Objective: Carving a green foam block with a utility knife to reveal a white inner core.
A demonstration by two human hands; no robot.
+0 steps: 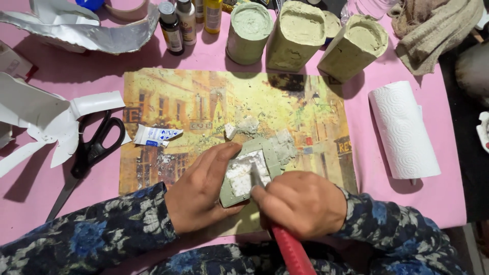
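Observation:
My left hand (204, 191) grips a small square green block (239, 173) with a white, crumbly centre, pressing it down on a yellow picture mat (173, 107). Closed around a red-handled tool (290, 249), my right hand (300, 203) has the tool's metal tip set into the white centre of the block. White and green crumbs (244, 127) lie on the mat just above the block. Both sleeves are dark blue with a flower print.
Three green moulded blocks (295, 35) stand at the back, with small paint bottles (178, 23) to their left. Black scissors (89, 153), cut white plastic pieces (41, 117) and a small white tube (155, 136) lie left. A paper towel roll (402, 130) lies right on the pink table (367, 168).

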